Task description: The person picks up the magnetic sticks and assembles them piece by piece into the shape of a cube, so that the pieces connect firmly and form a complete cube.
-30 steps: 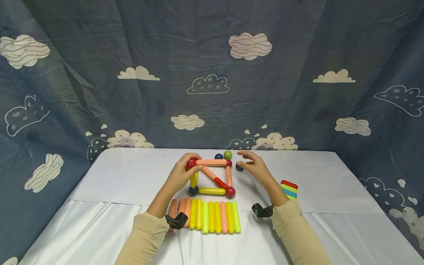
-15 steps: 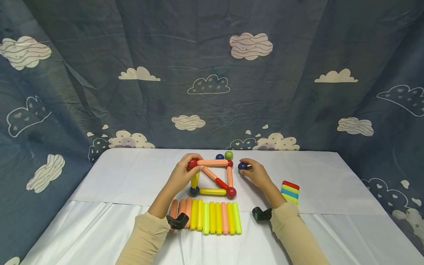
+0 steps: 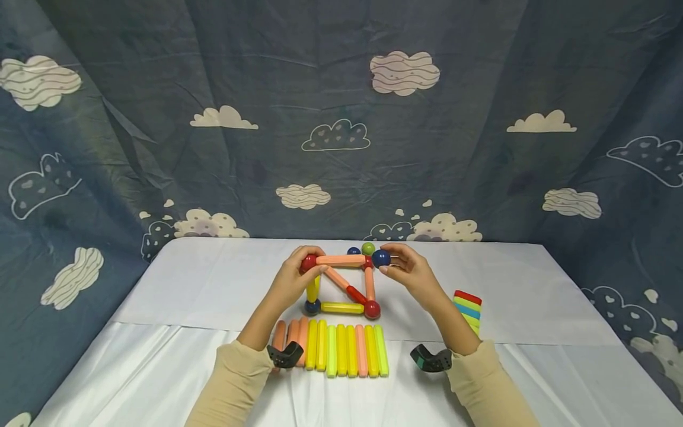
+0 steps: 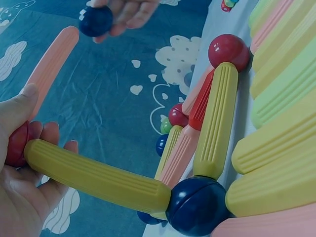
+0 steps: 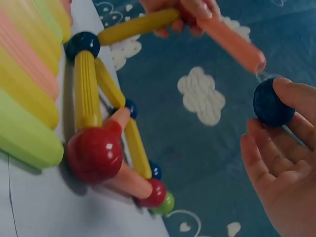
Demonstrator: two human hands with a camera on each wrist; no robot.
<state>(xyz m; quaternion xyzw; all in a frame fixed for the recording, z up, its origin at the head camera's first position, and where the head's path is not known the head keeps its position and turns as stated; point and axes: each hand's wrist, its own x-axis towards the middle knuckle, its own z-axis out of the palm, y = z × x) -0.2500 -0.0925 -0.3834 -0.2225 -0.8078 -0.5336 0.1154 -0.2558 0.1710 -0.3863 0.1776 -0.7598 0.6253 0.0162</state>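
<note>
Head view: both my forearms reach forward and angle inward. My left hand [image 3: 288, 280] pinches a red ball [image 3: 308, 263] that joins a yellow rod [image 4: 96, 175] and a raised pink rod [image 3: 340, 260]. My right hand [image 3: 420, 279] pinches a blue ball [image 3: 381, 258] between thumb and fingers, just beside the pink rod's free end.

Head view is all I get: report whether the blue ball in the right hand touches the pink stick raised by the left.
Observer: It doesn't; the right wrist view shows a slight gap between the blue ball and the raised pink stick.
Operator: Describe that stick's free end.
Observer: Bare in the right wrist view; no ball is attached.
Operator: Tell me what's hidden behind the left hand.
Observer: A second blue ball, joining the base's yellow side stick and its diagonal.
</note>
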